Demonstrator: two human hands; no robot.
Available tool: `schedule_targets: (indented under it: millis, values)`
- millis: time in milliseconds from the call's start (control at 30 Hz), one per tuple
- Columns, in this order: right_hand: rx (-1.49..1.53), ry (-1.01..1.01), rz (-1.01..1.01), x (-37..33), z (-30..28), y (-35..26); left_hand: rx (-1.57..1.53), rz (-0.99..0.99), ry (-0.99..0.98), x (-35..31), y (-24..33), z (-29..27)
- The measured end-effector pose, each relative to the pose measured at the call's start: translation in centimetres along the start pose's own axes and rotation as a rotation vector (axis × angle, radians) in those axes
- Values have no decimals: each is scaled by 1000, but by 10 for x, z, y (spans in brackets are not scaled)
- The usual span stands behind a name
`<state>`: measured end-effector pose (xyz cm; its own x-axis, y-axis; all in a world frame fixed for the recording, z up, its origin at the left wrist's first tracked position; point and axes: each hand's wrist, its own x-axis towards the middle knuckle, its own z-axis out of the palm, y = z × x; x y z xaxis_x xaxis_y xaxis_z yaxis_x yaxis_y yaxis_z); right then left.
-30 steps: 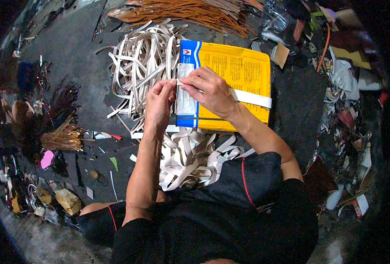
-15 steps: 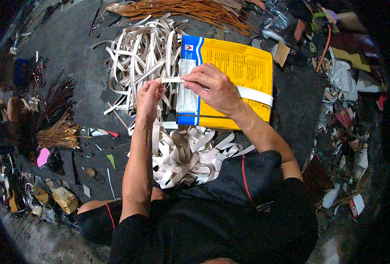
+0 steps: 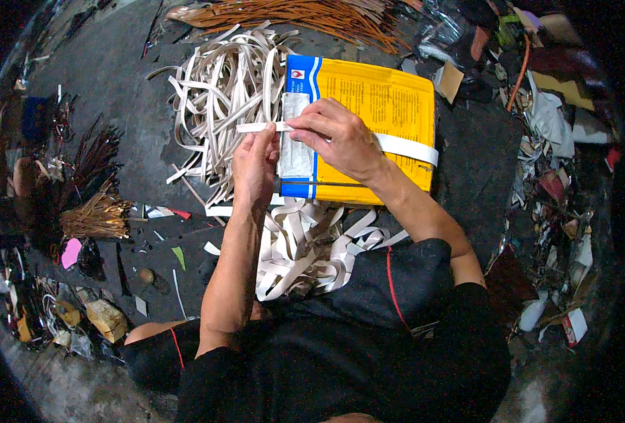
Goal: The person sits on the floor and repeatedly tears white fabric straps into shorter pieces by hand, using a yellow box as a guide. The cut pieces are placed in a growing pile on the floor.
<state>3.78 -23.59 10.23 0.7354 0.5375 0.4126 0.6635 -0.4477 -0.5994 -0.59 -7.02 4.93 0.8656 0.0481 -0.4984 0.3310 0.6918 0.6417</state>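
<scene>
Between my two hands runs a white strip (image 3: 251, 127), folded narrow, over the left end of a yellow and blue flat-sided container (image 3: 390, 92). My left hand (image 3: 256, 162) pinches the strip between thumb and fingertips, and its narrow end sticks out to the left. Close beside it, my right hand (image 3: 337, 141) pinches the same strip above the container. A wider flat stretch of white strip (image 3: 405, 149) comes out from under my right hand and reaches the container's right edge. A pale patch (image 3: 296, 134) lies on the container's blue end.
A tangled heap of narrow whitish strips (image 3: 231, 92) lies left of the container. Wider white strips (image 3: 305, 254) are piled near my lap. Brown rods (image 3: 312, 17) lie at the far side. Scraps (image 3: 552, 127) litter the right; a bundle of thin sticks (image 3: 97, 215) lies left.
My left hand has moved right along the strip, closer to my right hand, leaving a longer narrow end on its left. My right hand has shifted slightly left.
</scene>
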Motion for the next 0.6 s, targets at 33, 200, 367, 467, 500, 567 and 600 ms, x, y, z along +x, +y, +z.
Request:
schedule_targets:
  millis: [33,200,367,467,500,567,600]
  values:
    - [11,8,-2,0,1,1,-19,-6,-11,2,0,-3]
    - [17,15,12,-1,3,3,-17,-32,-2,26,-4,-31]
    - [-1,0,10,-2,2,6,102,-62,61,50,-4,-67]
    - [28,2,23,1,2,2,-85,-7,-13,61,-12,-91]
    - [37,2,36,2,2,1,-171,0,-35,61,-14,-91]
    - [29,1,52,-1,1,2,-363,-92,-19,31,1,-49]
    - [23,-1,56,-1,-1,1,-398,-122,-71,17,6,-36]
